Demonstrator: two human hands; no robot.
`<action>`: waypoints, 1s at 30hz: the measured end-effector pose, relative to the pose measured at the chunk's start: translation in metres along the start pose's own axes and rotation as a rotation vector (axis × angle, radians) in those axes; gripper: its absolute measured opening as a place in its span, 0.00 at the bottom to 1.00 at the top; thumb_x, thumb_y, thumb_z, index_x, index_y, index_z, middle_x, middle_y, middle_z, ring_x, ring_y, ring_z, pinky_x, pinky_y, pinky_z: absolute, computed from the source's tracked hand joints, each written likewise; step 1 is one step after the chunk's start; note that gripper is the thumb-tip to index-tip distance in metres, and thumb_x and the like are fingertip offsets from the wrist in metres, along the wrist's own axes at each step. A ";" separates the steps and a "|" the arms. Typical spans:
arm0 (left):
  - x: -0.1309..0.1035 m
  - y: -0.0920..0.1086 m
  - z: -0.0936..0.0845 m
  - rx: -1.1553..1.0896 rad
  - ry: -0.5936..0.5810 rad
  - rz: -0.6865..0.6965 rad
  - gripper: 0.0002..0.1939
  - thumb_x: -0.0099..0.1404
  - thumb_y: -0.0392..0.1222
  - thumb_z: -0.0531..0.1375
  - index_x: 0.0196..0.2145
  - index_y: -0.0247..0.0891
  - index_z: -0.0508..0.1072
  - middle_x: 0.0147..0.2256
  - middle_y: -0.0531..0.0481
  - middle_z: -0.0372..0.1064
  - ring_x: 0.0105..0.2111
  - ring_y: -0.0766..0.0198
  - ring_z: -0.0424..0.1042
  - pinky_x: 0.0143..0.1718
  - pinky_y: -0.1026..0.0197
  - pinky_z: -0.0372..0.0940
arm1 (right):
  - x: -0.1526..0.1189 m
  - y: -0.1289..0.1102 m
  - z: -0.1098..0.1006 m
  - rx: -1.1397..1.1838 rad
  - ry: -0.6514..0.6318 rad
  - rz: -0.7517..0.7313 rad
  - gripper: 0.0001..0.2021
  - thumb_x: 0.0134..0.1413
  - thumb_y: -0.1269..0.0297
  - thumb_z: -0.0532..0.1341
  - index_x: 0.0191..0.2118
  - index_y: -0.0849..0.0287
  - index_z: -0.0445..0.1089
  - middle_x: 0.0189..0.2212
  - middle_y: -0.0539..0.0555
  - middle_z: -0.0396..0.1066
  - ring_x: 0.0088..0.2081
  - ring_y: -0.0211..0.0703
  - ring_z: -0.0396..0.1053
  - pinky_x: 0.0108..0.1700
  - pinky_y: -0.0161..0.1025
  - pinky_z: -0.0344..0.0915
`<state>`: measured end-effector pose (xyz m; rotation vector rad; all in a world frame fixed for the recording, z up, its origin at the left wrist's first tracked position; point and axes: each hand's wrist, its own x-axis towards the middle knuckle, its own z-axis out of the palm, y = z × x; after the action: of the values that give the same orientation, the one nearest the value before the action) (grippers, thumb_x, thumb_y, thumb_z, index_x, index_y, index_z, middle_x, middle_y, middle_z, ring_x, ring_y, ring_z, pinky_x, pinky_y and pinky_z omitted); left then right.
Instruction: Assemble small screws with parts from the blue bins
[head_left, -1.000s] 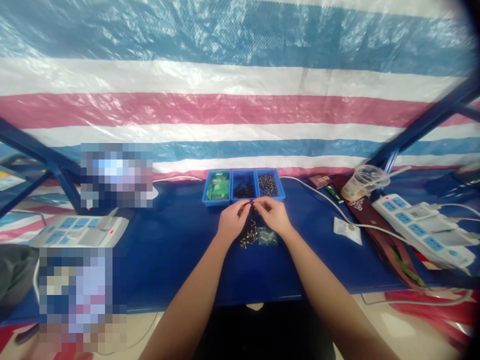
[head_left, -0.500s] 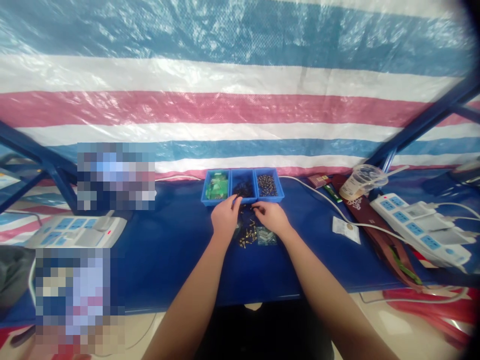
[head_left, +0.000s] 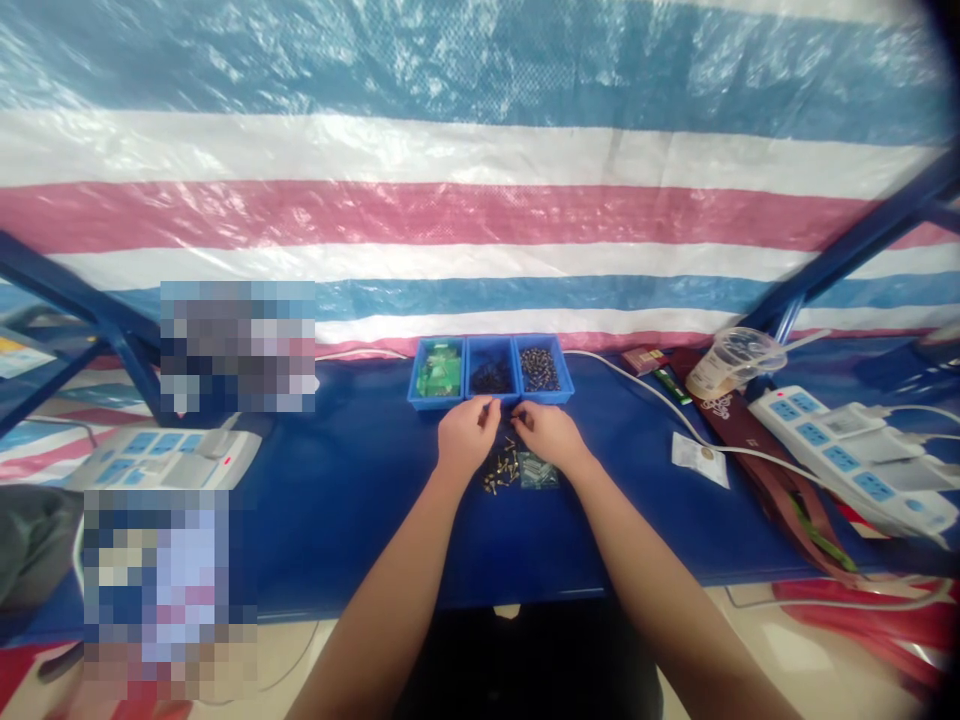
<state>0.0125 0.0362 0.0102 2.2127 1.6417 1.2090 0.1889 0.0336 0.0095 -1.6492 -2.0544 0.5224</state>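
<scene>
My left hand (head_left: 466,438) is closed in a pinch just in front of the blue three-part bin (head_left: 450,404). Close beside it, my right hand (head_left: 553,436) also pinches, with a small gap between the two sets of fingertips. Whatever either pinch holds is too small to make out. Behind the hands, the bin's sections contain green flat pieces (head_left: 438,372), small black parts (head_left: 491,378) and small metallic parts (head_left: 539,370). Below the fingers lies a loose pile of brass-coloured pin-like parts (head_left: 501,472), beside a patch of small silvery pieces (head_left: 537,473).
At right on the blue table (head_left: 337,480) are a plastic cup (head_left: 731,362), a white packet (head_left: 699,458), a brown strap-like item (head_left: 757,460) and a power strip (head_left: 855,455). Another power strip (head_left: 161,455) lies at left. A white cable (head_left: 652,390) crosses behind the packet.
The view has shifted slightly. My left hand has come closer to the right hand, narrowing the gap between the fingertips. Both hands remain just in front of the bin.
</scene>
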 end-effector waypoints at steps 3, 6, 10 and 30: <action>-0.001 0.001 0.000 -0.052 -0.088 0.033 0.14 0.69 0.47 0.54 0.38 0.39 0.77 0.28 0.50 0.73 0.28 0.66 0.71 0.33 0.64 0.63 | -0.001 0.000 -0.002 0.065 0.015 -0.005 0.05 0.56 0.63 0.62 0.38 0.54 0.73 0.21 0.48 0.70 0.23 0.38 0.65 0.28 0.34 0.56; -0.001 0.002 0.000 -0.113 -0.138 0.040 0.13 0.69 0.46 0.54 0.42 0.39 0.76 0.32 0.49 0.75 0.29 0.66 0.72 0.35 0.64 0.65 | -0.001 -0.001 -0.005 0.250 0.071 -0.024 0.07 0.59 0.59 0.59 0.37 0.55 0.73 0.21 0.47 0.68 0.24 0.38 0.64 0.30 0.34 0.59; -0.002 0.004 -0.001 -0.195 -0.201 0.023 0.14 0.68 0.46 0.54 0.45 0.40 0.75 0.34 0.49 0.76 0.27 0.67 0.71 0.34 0.64 0.67 | -0.001 -0.004 -0.007 0.538 0.114 -0.025 0.14 0.61 0.53 0.56 0.37 0.58 0.71 0.26 0.50 0.70 0.28 0.38 0.66 0.33 0.35 0.64; -0.001 -0.001 -0.002 -0.219 -0.169 0.065 0.13 0.70 0.45 0.53 0.45 0.41 0.75 0.42 0.48 0.76 0.40 0.62 0.75 0.45 0.60 0.68 | 0.001 -0.013 -0.003 0.931 0.112 0.044 0.18 0.50 0.50 0.66 0.39 0.59 0.73 0.31 0.54 0.75 0.29 0.40 0.74 0.35 0.40 0.73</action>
<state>0.0103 0.0349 0.0102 2.1791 1.3176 1.1219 0.1795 0.0323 0.0195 -1.1049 -1.3377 1.1479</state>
